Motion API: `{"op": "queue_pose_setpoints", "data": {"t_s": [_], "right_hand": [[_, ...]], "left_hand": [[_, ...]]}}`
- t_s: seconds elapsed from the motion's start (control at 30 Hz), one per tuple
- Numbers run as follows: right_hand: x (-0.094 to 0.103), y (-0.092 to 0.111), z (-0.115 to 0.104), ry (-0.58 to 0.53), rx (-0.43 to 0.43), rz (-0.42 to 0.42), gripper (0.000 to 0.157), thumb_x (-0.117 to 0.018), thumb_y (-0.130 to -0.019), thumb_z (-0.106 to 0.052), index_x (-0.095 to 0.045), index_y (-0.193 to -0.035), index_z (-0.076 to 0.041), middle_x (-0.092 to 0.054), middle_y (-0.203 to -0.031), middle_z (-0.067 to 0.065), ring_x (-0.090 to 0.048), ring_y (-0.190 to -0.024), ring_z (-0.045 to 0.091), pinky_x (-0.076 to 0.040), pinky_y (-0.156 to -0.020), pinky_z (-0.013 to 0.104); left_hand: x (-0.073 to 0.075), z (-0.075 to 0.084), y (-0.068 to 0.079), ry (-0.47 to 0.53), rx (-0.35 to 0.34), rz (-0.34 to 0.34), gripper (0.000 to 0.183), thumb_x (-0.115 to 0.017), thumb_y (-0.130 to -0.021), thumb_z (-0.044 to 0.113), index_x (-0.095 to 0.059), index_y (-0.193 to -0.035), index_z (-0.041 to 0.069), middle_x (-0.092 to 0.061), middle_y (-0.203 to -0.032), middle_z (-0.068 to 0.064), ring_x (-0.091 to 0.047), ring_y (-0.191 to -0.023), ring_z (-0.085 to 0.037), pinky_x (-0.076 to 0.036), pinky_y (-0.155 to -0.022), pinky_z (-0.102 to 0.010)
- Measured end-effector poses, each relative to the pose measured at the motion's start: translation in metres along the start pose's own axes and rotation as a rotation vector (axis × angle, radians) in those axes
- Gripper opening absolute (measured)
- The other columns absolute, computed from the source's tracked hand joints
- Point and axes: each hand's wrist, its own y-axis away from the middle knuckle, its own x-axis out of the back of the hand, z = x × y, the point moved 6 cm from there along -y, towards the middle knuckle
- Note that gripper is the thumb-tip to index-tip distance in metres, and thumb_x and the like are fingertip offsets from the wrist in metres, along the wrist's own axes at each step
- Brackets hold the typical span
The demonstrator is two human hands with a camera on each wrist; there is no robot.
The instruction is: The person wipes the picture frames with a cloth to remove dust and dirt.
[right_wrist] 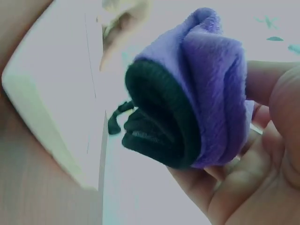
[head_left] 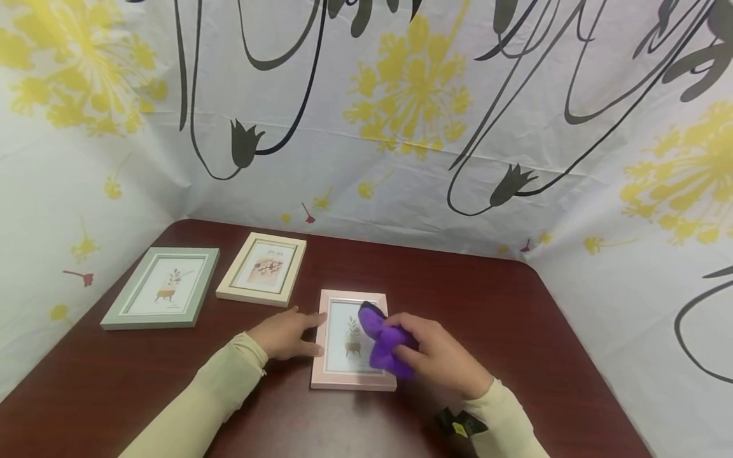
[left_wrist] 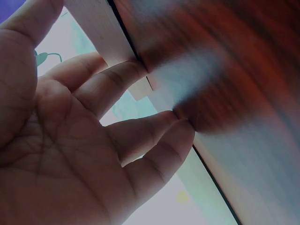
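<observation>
A pink picture frame (head_left: 353, 381) with a potted-plant print lies flat on the dark red table. At its left edge my left hand (head_left: 285, 334) rests, fingertips right at the border and fingers fairly straight; the left wrist view shows its palm (left_wrist: 56, 154) with nothing in it. Over the frame's right side, my right hand (head_left: 441, 356) pinches a bunched purple cloth (head_left: 392, 350) between thumb and fingers. Plush and dark-edged, the folded cloth (right_wrist: 213, 89) fills the right wrist view, and it covers part of the print in the head view.
To the left lie a green picture frame (head_left: 200, 273) and, nearer the middle, a cream picture frame (head_left: 252, 295), both face up. White patterned fabric (head_left: 321, 191) hangs behind the table (head_left: 458, 280) and along both sides. A dark strap with a yellow mark (head_left: 460, 429) sits at the right wrist.
</observation>
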Motion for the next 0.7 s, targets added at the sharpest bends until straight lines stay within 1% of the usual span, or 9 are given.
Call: {"op": "queue_pose_setpoints", "data": {"t_s": [0.07,0.13,0.2,0.27,0.37,0.43,0.53,0.6,0.7], "right_hand": [[-0.014,-0.002,-0.007,0.004,0.011,-0.018,0.034,-0.07,-0.089,-0.005,-0.063,-0.113,-0.029,-0.065,-0.096,-0.014,-0.062,-0.082,0.006,-0.055,-0.073,0.027],[-0.033,-0.006,-0.015,0.057,0.042,-0.055,0.032,-0.071,-0.088,-0.009,-0.064,-0.115,-0.025,-0.066,-0.097,-0.013,-0.062,-0.083,0.004,-0.054,-0.074,0.026],[-0.054,-0.007,-0.022,0.176,0.086,-0.088,0.033,-0.072,-0.088,-0.014,-0.065,-0.119,-0.021,-0.068,-0.103,-0.01,-0.063,-0.09,0.006,-0.054,-0.08,0.027],[-0.071,-0.007,-0.027,0.328,0.127,-0.105,0.037,-0.072,-0.088,-0.018,-0.066,-0.124,-0.017,-0.068,-0.115,-0.004,-0.063,-0.104,0.011,-0.052,-0.09,0.03],[-0.087,-0.004,-0.031,0.521,0.172,-0.109,0.046,-0.073,-0.087,-0.023,-0.065,-0.131,-0.016,-0.062,-0.133,0.005,-0.057,-0.123,0.022,-0.049,-0.099,0.036],[-0.091,-0.003,-0.031,0.581,0.182,-0.124,0.049,-0.073,-0.087,-0.025,-0.064,-0.134,-0.017,-0.059,-0.138,0.007,-0.053,-0.129,0.024,-0.049,-0.1,0.038],[-0.088,-0.005,-0.031,0.603,0.176,-0.159,0.049,-0.074,-0.087,-0.027,-0.064,-0.134,-0.019,-0.059,-0.138,0.005,-0.054,-0.127,0.022,-0.051,-0.097,0.037],[-0.083,-0.006,-0.028,0.6,0.153,-0.189,0.047,-0.075,-0.086,-0.028,-0.066,-0.132,-0.02,-0.062,-0.134,0.003,-0.056,-0.123,0.019,-0.052,-0.094,0.035],[-0.07,-0.005,-0.023,0.592,0.104,-0.229,0.042,-0.078,-0.081,-0.025,-0.071,-0.123,-0.022,-0.065,-0.121,-0.004,-0.059,-0.112,0.015,-0.054,-0.088,0.032]], "left_hand": [[0.001,0.001,0.001,-0.001,-0.008,-0.003,0.074,-0.075,-0.087,0.043,-0.048,-0.148,0.012,-0.054,-0.143,-0.012,-0.032,-0.14,-0.046,-0.03,-0.113,-0.056],[0.001,0.001,0.001,-0.004,-0.013,-0.005,0.075,-0.074,-0.087,0.045,-0.048,-0.149,0.013,-0.053,-0.143,-0.013,-0.031,-0.14,-0.048,-0.029,-0.112,-0.057],[0.002,0.002,0.002,-0.005,-0.02,-0.003,0.075,-0.074,-0.087,0.046,-0.047,-0.149,0.012,-0.053,-0.143,-0.013,-0.031,-0.139,-0.049,-0.03,-0.112,-0.058],[0.002,0.002,0.003,-0.008,-0.024,0.001,0.076,-0.074,-0.086,0.047,-0.047,-0.149,0.013,-0.054,-0.143,-0.013,-0.032,-0.139,-0.05,-0.03,-0.111,-0.059],[0.003,0.003,0.003,-0.017,-0.038,0.008,0.076,-0.074,-0.086,0.048,-0.048,-0.148,0.012,-0.054,-0.142,-0.014,-0.034,-0.137,-0.051,-0.032,-0.11,-0.059],[0.003,0.002,0.003,-0.022,-0.041,0.014,0.077,-0.074,-0.086,0.049,-0.048,-0.148,0.011,-0.054,-0.142,-0.014,-0.035,-0.137,-0.051,-0.033,-0.11,-0.059],[0.003,0.002,0.003,-0.018,-0.042,0.012,0.077,-0.074,-0.086,0.047,-0.048,-0.148,0.011,-0.054,-0.142,-0.014,-0.034,-0.137,-0.051,-0.032,-0.111,-0.058],[0.003,0.002,0.002,-0.011,-0.041,0.008,0.076,-0.075,-0.086,0.045,-0.048,-0.148,0.01,-0.053,-0.143,-0.014,-0.033,-0.138,-0.051,-0.031,-0.111,-0.058],[0.003,0.002,0.002,-0.005,-0.04,-0.002,0.075,-0.075,-0.087,0.044,-0.048,-0.148,0.01,-0.053,-0.144,-0.014,-0.032,-0.139,-0.05,-0.03,-0.112,-0.057]]}}
